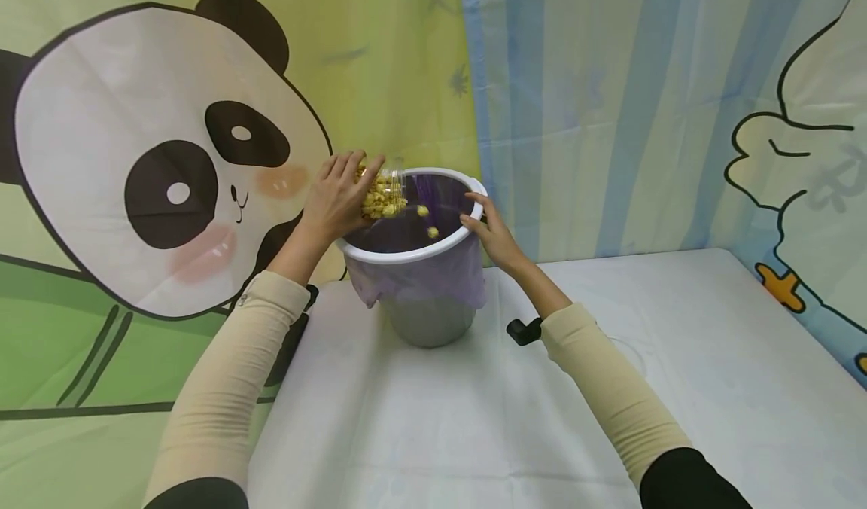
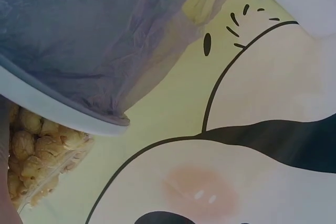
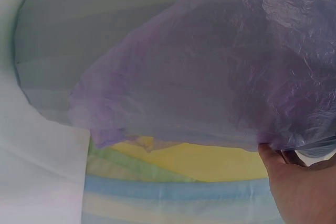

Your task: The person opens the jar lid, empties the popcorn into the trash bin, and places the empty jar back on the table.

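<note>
My left hand [image 1: 335,202] grips a clear jar [image 1: 396,185] of yellow popcorn [image 1: 382,202], tipped on its side with its mouth over the trash can [image 1: 433,319]. Two loose pieces of popcorn [image 1: 433,233] are in the air inside the can's opening. In the left wrist view, popcorn [image 2: 37,153] shows beside the white rim [image 2: 63,119]; most of the hand is out of that view. My right hand [image 1: 500,236] holds the can's rim on the right, fingers and thumb around its edge. A purple trash bag [image 3: 173,98] lines the grey can and hangs over its outside.
The can stands upright on a white-covered table [image 1: 433,419], close to the back wall. A printed panda curtain [image 1: 88,155] hangs on the left, and a striped curtain [image 1: 576,117] behind. Black straps with a small dark device [image 1: 523,332] sit by the wrists.
</note>
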{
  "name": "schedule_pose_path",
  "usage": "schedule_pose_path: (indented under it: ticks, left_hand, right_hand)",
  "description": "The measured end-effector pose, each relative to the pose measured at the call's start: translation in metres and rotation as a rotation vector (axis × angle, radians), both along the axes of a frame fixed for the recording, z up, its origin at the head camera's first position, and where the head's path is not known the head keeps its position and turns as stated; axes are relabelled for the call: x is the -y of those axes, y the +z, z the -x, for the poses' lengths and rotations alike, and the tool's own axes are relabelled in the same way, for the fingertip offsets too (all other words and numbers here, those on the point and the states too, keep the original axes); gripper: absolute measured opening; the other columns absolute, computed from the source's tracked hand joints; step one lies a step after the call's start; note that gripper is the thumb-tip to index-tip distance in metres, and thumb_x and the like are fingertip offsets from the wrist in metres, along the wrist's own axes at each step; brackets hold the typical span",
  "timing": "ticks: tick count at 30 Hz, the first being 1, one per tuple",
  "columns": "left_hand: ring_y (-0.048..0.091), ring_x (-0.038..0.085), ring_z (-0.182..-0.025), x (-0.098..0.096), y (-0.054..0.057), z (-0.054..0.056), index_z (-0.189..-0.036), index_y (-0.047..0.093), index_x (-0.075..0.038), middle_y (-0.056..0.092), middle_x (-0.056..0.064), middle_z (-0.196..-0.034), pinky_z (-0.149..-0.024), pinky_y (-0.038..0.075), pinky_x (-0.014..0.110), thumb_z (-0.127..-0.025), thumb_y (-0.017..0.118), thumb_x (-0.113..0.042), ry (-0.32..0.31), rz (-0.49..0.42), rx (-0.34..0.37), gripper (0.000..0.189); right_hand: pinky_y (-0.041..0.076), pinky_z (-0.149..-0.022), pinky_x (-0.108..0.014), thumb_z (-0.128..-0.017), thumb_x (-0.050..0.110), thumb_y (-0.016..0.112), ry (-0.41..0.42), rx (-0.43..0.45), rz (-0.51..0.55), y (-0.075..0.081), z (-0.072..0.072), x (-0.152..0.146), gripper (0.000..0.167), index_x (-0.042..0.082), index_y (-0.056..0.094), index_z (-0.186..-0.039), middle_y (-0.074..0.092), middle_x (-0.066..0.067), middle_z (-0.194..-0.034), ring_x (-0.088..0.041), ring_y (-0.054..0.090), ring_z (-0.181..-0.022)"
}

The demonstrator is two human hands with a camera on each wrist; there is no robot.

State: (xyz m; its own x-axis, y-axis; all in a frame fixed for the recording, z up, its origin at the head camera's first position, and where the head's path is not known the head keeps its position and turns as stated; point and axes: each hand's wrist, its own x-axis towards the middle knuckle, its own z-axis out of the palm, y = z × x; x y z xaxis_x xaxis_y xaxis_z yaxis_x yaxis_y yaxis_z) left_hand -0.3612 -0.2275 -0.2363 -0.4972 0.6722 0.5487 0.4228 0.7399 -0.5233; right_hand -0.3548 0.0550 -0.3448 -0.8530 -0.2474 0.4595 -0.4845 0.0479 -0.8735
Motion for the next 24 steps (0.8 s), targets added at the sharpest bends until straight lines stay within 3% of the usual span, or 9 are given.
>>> schedule_pose_path:
  ticks: [7, 10, 15, 19, 24]
  left_hand:
    - [0.039, 0.040, -0.117, 0.002, 0.004, -0.002, -0.141, 0.031, -0.010, 0.041, 0.024, -0.128, -0.101, 0.029, 0.048, -0.048, 0.087, -0.048, -0.018, 0.057, -0.017, 0.115]
    - [0.039, 0.039, -0.116, 0.003, 0.004, -0.002, -0.141, 0.032, -0.010, 0.041, 0.024, -0.128, -0.101, 0.029, 0.047, -0.047, 0.088, -0.047, -0.031, 0.078, -0.033, 0.115]
    - [0.038, 0.039, -0.117, 0.004, 0.005, -0.002, -0.141, 0.032, -0.011, 0.040, 0.023, -0.128, -0.101, 0.029, 0.047, -0.047, 0.089, -0.042, -0.049, 0.092, -0.036, 0.114]
    - [0.038, 0.039, -0.116, 0.004, 0.006, -0.001, -0.140, 0.034, -0.011, 0.040, 0.023, -0.127, -0.100, 0.029, 0.047, -0.050, 0.088, -0.033, -0.072, 0.102, -0.042, 0.108]
    - [0.038, 0.040, -0.115, 0.004, 0.010, -0.001, -0.139, 0.034, -0.012, 0.040, 0.024, -0.126, -0.100, 0.028, 0.048, -0.052, 0.086, -0.025, -0.087, 0.129, -0.042, 0.102]
  right_hand:
    - [0.030, -0.099, -0.049, -0.095, 0.020, 0.047, 0.011, -0.012, 0.007, 0.000, 0.000, -0.001, 0.052, 0.009, 0.027, -0.142, 0.016, -0.013, -0.148, -0.040, 0.028, -0.127]
    - [0.030, -0.099, -0.050, -0.095, 0.016, 0.045, 0.024, 0.000, 0.009, 0.008, -0.008, -0.001, 0.052, 0.004, 0.026, -0.142, 0.015, -0.017, -0.148, -0.042, 0.027, -0.127]
    - [0.031, -0.099, -0.049, -0.094, 0.014, 0.045, 0.021, 0.008, 0.000, 0.019, -0.021, 0.000, 0.052, 0.000, 0.026, -0.141, 0.015, -0.020, -0.147, -0.042, 0.028, -0.126]
    - [0.030, -0.099, -0.050, -0.094, 0.013, 0.045, 0.027, 0.006, 0.014, 0.021, -0.024, 0.001, 0.052, -0.002, 0.026, -0.140, 0.016, -0.022, -0.146, -0.044, 0.028, -0.125]
    - [0.029, -0.101, -0.048, -0.094, 0.013, 0.045, 0.012, 0.009, 0.001, 0.022, -0.025, 0.001, 0.051, -0.001, 0.027, -0.140, 0.015, -0.020, -0.147, -0.037, 0.025, -0.129]
